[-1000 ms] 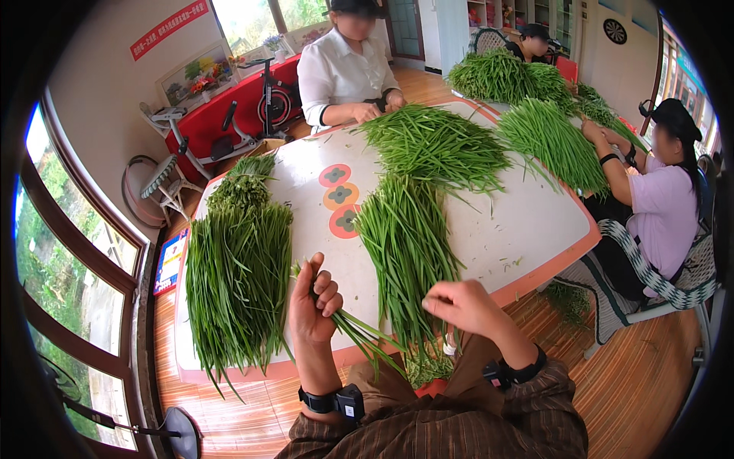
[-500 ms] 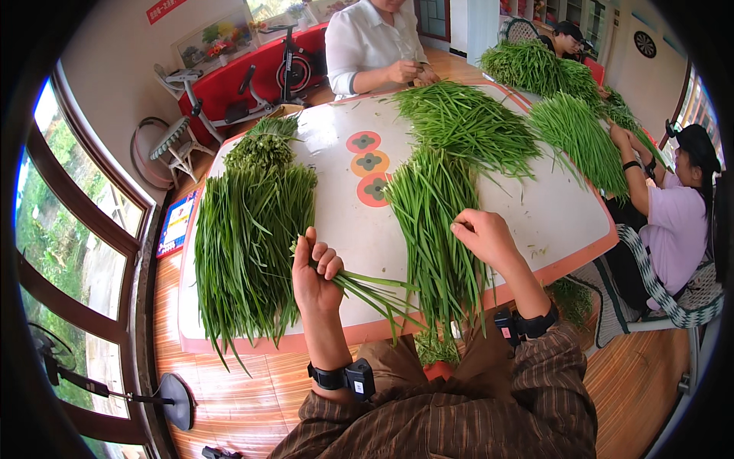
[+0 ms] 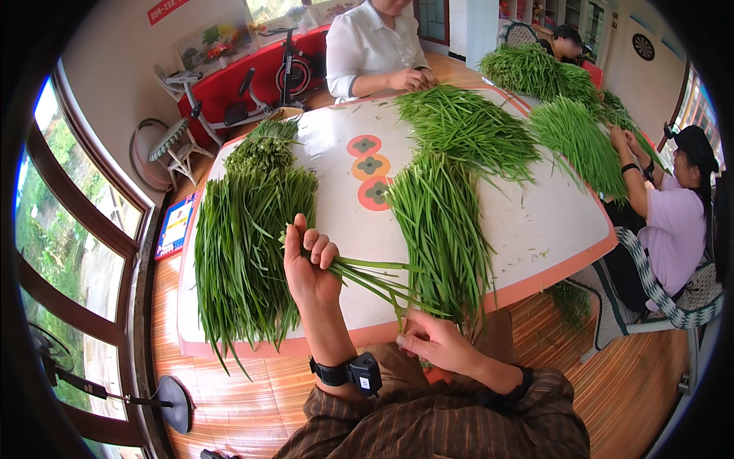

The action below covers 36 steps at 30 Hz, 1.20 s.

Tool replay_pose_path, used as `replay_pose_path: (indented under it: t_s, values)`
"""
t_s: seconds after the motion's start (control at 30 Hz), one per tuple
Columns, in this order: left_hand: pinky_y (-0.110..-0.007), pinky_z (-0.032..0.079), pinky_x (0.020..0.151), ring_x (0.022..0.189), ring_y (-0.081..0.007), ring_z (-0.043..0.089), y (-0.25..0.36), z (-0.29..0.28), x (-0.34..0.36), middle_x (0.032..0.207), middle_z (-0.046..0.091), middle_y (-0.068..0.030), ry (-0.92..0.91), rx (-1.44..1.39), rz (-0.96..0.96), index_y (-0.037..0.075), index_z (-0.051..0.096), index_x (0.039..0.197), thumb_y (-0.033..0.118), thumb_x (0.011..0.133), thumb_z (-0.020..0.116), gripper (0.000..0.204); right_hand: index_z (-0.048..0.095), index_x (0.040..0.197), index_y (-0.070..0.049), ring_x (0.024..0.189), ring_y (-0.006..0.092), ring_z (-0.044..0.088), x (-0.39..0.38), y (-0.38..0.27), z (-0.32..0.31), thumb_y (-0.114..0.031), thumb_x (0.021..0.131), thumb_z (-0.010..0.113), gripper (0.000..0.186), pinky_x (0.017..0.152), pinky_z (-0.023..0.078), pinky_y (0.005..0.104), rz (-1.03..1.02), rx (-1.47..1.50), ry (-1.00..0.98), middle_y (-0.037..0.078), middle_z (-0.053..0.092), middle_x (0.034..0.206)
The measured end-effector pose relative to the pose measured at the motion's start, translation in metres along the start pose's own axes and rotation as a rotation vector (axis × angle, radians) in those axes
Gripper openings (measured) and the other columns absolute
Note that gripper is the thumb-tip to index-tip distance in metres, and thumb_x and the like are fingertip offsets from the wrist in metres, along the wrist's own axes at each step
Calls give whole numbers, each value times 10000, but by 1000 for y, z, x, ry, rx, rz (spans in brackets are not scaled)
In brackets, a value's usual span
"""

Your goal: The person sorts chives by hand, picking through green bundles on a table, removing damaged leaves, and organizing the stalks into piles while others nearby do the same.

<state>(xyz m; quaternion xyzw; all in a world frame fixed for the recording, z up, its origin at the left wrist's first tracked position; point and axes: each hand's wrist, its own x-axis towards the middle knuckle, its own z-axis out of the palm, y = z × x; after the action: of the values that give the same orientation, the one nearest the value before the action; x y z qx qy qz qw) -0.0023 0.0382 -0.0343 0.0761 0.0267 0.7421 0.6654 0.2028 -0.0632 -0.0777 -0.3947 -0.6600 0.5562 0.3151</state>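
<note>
The left hand point(image 3: 312, 269) grips green stalks point(image 3: 356, 273); the right hand point(image 3: 443, 344), at its four o'clock, touches their tips, grip unclear.

The left hand point(image 3: 313, 269) hides part of the green stalks point(image 3: 352, 271).

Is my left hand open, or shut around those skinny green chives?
Shut: your left hand has its fingers curled over a few chives, whose long leaves poke out to the right.
</note>
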Motion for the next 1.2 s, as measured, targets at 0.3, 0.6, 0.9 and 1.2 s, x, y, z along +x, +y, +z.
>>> replay_pose_path:
  t_s: [0.3, 0.6, 0.9, 1.2]
  values:
    - [-194, 168, 309, 400, -47, 200, 4, 19, -7, 555, 318, 40, -14, 124, 81, 63, 536, 941, 236, 926, 422, 208, 592, 880, 35, 539, 50, 506, -7, 14, -4, -175, 873, 533, 217, 478, 410, 222, -55, 144, 150, 44, 585, 639]
    - [-194, 153, 303, 390, -37, 170, 1, 27, -13, 541, 295, 47, -55, 240, 100, 54, 521, 940, 236, 933, 404, 216, 510, 611, 0, 466, 251, 494, -13, -4, -14, -128, 759, 565, 204, 448, 398, 323, -456, -343, 188, 122, 496, 530]
    - [-194, 149, 303, 395, -40, 184, 7, 27, -14, 546, 302, 39, -94, 252, 127, 51, 524, 950, 231, 933, 405, 217, 664, 729, -131, 579, 237, 584, -36, -9, -51, -361, 792, 543, 268, 581, 461, 337, 233, -606, -472, 37, 610, 614]
    - [-186, 167, 315, 409, -45, 194, -12, 16, -28, 569, 273, 41, -83, 181, -266, 40, 514, 1098, 198, 936, 381, 262, 624, 850, -66, 579, 256, 579, -15, -36, -109, -269, 803, 581, 213, 556, 447, 325, -40, -540, 187, 118, 593, 654]
